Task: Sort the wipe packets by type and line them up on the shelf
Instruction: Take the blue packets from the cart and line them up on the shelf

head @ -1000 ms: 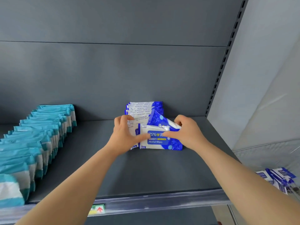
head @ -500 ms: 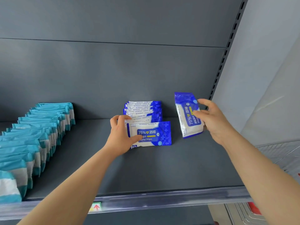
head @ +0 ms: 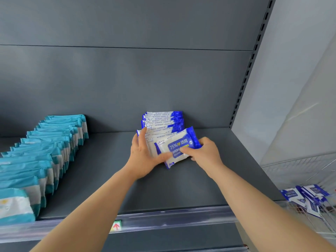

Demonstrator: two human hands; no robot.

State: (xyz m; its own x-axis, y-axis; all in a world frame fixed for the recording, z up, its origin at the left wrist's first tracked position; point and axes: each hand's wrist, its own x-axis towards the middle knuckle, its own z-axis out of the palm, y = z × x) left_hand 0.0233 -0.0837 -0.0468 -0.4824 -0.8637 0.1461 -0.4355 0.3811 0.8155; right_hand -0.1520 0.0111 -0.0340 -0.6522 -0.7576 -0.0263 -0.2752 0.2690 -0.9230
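My right hand (head: 205, 153) grips a tilted blue packet (head: 179, 145) at the front of the blue row (head: 163, 120) in mid frame. My left hand (head: 143, 157) lies straight-fingered against that row's left side, thumb touching the packet. On the shelf (head: 181, 188) a teal row (head: 54, 140) fills the left; spare packets (head: 307, 197) lie in a basket (head: 300, 168), lower right.

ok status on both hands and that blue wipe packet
Left hand flat against the row of blue-and-white wipe packets. Right hand grips a blue-and-white alcohol wipe packet, tilted at the row's front. Nothing seen blocking it.
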